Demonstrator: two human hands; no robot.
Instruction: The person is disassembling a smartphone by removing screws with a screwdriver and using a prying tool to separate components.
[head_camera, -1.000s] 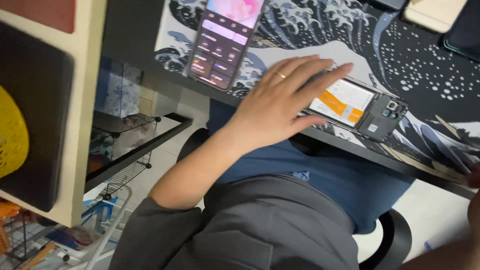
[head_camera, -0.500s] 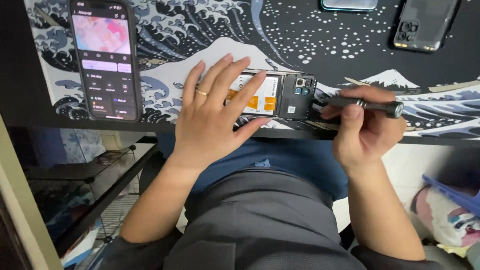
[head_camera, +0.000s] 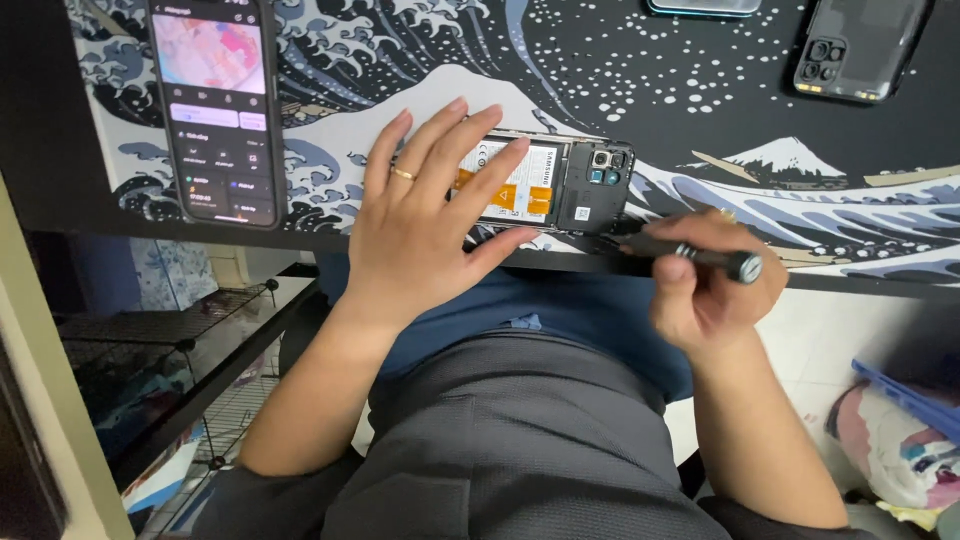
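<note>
We press our left hand, fingers spread flat, on the opened black smartphone with its white-and-orange battery exposed, lying on the wave-print desk mat. Our right hand, just beside it, is closed around a slim black screwdriver.

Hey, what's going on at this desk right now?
A seated person is working on an opened phone with its back cover off, lying on a wave-print desk mat. The left hand lies flat on it, pinning it down. The right hand grips a dark screwdriver, its tip aimed at the phone's lower edge near the camera end. A second phone with a lit screen lies to the left, and a removed back cover sits at the upper right.
</note>
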